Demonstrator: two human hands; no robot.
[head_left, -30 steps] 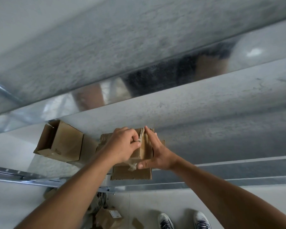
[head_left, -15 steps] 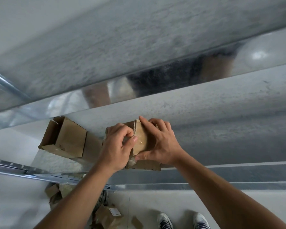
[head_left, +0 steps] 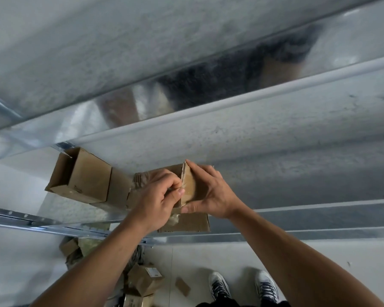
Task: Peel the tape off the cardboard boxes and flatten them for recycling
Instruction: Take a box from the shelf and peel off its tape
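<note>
At shelf point(head_left: 275, 140), L grip point(head_left: 157, 196), R grip point(head_left: 211, 193), box point(head_left: 190, 187)

Shelf surface point(head_left: 297, 151): open stretch right of the right hand point(head_left: 211, 193); held box point(head_left: 190, 185), gripped by both hands, fills the middle; left of the left hand point(head_left: 157, 196), a cardboard panel point(head_left: 118, 191), then an upright open box point(head_left: 82, 176); front rail point(head_left: 297, 233) runs below the wrists; floor beneath: box pile point(head_left: 142, 282) at left, cardboard scrap point(head_left: 182, 286), shoes point(head_left: 218, 286) at right.

Plain brown cardboard box point(head_left: 190, 185), mottled silver-grey shelf point(head_left: 275, 134), white sneakers point(head_left: 218, 286) with dark markings.
</note>
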